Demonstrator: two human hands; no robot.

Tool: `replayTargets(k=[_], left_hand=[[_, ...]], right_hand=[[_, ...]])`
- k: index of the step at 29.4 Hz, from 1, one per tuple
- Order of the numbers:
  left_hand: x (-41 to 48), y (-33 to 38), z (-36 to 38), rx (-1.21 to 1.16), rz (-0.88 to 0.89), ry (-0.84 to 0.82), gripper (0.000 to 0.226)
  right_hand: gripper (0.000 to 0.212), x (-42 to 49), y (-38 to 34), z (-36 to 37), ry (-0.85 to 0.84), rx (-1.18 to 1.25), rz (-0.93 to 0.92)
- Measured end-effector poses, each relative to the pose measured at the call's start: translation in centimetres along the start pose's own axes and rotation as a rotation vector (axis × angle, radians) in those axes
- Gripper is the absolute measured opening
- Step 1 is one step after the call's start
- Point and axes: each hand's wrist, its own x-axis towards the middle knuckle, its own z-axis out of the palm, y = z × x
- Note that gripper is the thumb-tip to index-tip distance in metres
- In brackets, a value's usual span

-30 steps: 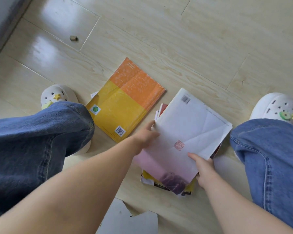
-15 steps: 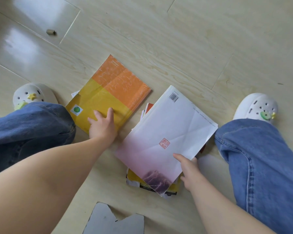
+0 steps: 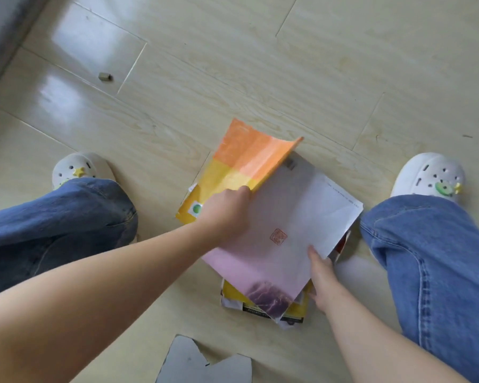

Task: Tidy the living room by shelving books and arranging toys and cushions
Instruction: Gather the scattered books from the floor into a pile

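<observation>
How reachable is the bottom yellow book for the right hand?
Likely yes, by its edge only: the right hand holds the white-pink book directly above, which covers most of the yellow book.

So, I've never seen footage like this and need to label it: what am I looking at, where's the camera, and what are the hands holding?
There is no machine here. A person wears one wide camera on the head, looking down, so you see their own arms, jeans and white clogs above a pale wooden floor. The left hand grips an orange-and-yellow book, which is bent upward with its edge over a white-and-pink book. That book tops a small pile, and a yellow book shows beneath it. The right hand holds the white-and-pink book's near edge, thumb on the cover. A grey cardboard scrap lies nearest the camera.
</observation>
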Motion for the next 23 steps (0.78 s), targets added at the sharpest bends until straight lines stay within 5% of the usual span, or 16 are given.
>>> replayTargets(k=[4,5,10,14,18,23], left_hand=[[-2.0,2.9,2.3,-0.306,0.047,-0.568,0.061],[-1.8,2.7,3.2,-0.303,0.028,-0.562,0.064],[0.9,-1.7,5.2,-0.293,-0.261,0.064,0.069],[2.0,-3.3,5.4,-0.725,-0.511,-0.218,0.069],[2.3,-2.9,6.7,-0.753,-0.417,-0.352,0.051],[1.6,-2.1,7.4,-1.041,-0.483,-0.451,0.058]], right_hand=[[0.061,0.2,-0.8,-0.2,0.063,0.163,0.151],[0.067,0.5,-0.9,-0.2,0.080,0.190,0.169],[0.079,0.4,-0.8,0.5,0.139,0.071,0.084],[0.092,0.6,-0.3,1.2,0.229,-0.005,0.020],[0.104,1.5,-0.3,0.8,0.287,-0.018,0.046],[0.097,0.4,-0.5,-0.2,0.192,0.047,0.102]])
